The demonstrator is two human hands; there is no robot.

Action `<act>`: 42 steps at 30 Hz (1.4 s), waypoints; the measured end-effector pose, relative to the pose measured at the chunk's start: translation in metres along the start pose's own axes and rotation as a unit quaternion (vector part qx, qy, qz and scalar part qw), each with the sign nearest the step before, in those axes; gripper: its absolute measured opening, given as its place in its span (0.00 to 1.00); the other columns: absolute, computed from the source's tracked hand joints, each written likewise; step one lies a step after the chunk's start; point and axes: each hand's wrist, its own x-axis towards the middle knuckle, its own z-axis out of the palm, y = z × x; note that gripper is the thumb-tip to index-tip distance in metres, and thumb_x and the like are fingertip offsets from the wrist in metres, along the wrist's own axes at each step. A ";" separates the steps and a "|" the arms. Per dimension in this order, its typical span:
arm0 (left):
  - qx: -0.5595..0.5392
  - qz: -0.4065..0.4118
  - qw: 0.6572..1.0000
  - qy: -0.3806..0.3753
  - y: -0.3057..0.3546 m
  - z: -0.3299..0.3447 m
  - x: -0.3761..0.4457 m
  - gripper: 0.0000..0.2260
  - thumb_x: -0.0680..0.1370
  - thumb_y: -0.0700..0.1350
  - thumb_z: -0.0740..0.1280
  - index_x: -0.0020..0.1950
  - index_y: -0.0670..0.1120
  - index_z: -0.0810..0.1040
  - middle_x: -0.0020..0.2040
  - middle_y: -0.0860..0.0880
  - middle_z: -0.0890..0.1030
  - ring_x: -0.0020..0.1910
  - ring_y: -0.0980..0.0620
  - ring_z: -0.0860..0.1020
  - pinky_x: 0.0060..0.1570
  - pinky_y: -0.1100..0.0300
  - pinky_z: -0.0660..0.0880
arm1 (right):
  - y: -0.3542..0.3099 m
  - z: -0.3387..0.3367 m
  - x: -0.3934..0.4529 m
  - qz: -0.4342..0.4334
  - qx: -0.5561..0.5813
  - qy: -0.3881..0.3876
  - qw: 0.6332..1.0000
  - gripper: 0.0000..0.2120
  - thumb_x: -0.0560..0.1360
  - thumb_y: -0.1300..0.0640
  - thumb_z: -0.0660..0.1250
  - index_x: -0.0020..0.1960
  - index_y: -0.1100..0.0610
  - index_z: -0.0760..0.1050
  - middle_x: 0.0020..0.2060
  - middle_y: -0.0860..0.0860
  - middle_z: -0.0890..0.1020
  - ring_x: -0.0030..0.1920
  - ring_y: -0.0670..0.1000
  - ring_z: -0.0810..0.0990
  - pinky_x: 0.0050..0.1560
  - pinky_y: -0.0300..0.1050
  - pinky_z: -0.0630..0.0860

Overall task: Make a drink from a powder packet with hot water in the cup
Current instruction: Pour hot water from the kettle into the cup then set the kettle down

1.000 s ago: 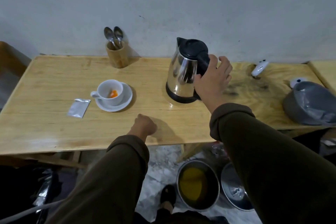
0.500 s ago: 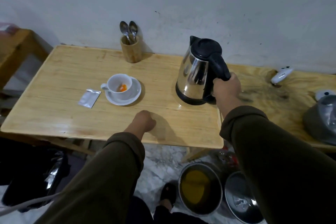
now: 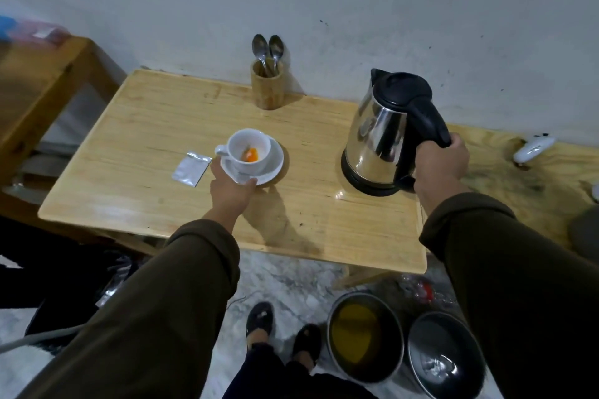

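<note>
A white cup (image 3: 249, 150) with orange powder at its bottom stands on a white saucer (image 3: 274, 165) on the wooden table (image 3: 155, 152). My left hand (image 3: 230, 188) grips the saucer's near rim. A silver powder packet (image 3: 191, 169) lies flat just left of the saucer. To the right stands a steel kettle (image 3: 379, 136) with a black lid and handle, resting on the table. My right hand (image 3: 441, 164) is wrapped around the lower part of the kettle's handle.
A wooden holder (image 3: 267, 87) with two spoons stands by the wall behind the cup. A white gadget (image 3: 533, 148) lies at the far right. Below the table edge sit a pot of yellow liquid (image 3: 364, 335) and a metal lid (image 3: 445, 361) on the floor.
My left hand has left the table's front edge, reached forward and taken hold of the saucer. My right hand, open beside the kettle a second ago, now grips its handle.
</note>
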 end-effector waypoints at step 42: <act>-0.075 -0.052 0.994 -0.057 0.014 -0.005 0.028 0.39 0.71 0.50 0.72 0.76 0.54 0.52 0.69 0.41 0.71 0.66 0.36 0.70 0.66 0.45 0.70 | -0.060 0.055 -0.048 -0.313 -0.368 -0.162 0.861 0.09 0.68 0.68 0.61 0.44 0.58 0.74 0.38 0.54 0.75 0.41 0.56 0.71 0.39 0.43 0.65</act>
